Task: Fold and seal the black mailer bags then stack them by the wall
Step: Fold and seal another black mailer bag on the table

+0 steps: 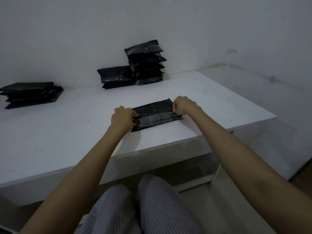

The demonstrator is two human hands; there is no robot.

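On the white surface [50, 132] near its front edge, the mailer bag [155, 114] lies long axis left-right between both hands; left hand [122, 118] and right hand [183, 105] pinch its opposite ends.

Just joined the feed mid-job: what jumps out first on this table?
Both hands, left hand and right hand, pinch the ends of a black mailer bag near the table's front edge. Against the wall, a tall stack leans beside a low stack.
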